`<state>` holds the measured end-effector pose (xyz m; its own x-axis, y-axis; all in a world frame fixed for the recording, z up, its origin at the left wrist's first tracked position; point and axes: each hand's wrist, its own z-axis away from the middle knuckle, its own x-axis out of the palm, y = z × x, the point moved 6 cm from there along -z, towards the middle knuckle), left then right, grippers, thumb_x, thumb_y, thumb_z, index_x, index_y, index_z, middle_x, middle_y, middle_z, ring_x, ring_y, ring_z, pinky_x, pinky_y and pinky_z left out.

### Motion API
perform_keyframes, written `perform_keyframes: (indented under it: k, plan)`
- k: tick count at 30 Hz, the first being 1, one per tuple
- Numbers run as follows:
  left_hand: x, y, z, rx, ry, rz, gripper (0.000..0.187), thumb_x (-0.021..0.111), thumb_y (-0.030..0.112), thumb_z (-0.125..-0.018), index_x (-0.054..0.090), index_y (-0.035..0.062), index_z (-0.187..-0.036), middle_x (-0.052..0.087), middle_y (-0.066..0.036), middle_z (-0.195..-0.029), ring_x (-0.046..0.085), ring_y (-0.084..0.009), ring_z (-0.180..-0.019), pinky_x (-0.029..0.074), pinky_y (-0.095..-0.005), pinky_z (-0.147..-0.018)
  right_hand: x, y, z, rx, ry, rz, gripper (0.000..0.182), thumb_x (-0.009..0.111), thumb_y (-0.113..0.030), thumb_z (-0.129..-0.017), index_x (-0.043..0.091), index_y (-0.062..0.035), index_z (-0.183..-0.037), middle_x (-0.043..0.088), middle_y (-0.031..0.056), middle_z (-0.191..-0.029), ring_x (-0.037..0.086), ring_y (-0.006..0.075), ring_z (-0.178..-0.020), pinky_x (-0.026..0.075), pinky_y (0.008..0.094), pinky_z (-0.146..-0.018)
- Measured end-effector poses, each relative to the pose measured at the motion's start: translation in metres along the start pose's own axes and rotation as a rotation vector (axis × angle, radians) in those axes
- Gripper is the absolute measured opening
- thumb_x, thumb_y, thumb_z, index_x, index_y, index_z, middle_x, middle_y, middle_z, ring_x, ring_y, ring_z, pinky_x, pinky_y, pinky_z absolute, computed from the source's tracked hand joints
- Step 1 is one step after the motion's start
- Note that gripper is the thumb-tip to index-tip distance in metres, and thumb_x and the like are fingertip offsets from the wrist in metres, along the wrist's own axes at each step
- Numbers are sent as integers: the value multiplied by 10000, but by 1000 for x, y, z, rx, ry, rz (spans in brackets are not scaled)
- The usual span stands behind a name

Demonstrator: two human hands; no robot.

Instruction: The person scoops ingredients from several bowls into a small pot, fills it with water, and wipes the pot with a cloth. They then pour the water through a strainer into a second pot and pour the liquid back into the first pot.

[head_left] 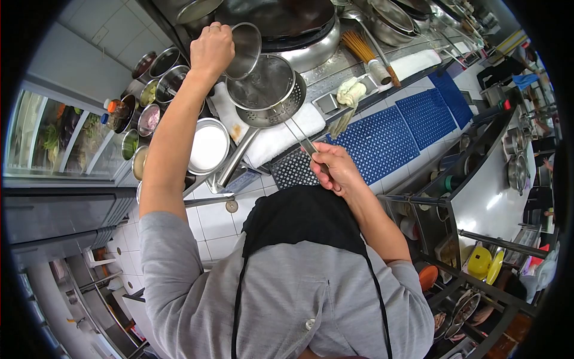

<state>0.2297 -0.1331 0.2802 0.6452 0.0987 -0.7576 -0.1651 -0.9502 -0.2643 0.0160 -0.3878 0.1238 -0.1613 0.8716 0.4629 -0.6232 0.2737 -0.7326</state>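
High at the upper left, my left hand [212, 49] is closed on the rim of a metal bowl [246, 52]. The bowl is tipped on its side over a round fine-mesh strainer [258, 90]. Its long thin handle runs down to my right hand [333, 166], whose fingers wrap round the end of it. Beneath the strainer is a perforated metal colander [298, 99] with a thick handle [233, 163] pointing toward me. Both sit over a white towel [308, 121] at the counter edge. What the strainer holds is hard to make out.
A large dark wok [275, 21] stands behind the strainer. Left of it are several metal containers of ingredients, including a pot of white contents [209, 145]. A bamboo brush [359, 48] and a crumpled pale cloth [351, 93] lie right. Blue perforated mats [373, 134] cover the floor.
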Motion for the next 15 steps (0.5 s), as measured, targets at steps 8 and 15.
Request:
perform_keyframes:
  k: [8,15]
  plan:
    - [-8,5,1,35,4,7,235,672,196,-809,628,49,-987,649,-97,-1061,664,-269,-982,594,-425,-694,0,3,1,-21,6,-9,240,478,-71,-973,614,-1,-1157,542,19,-622,429,58,-376,298,210,-276]
    - [-6,6,6,95,83,20,192,655,176,-806,627,59,-957,649,-68,-1053,660,-246,-965,590,-397,-672,0,4,3,-11,10,-12,240,477,-69,-971,611,5,-1155,540,22,-620,432,61,-375,300,208,-277]
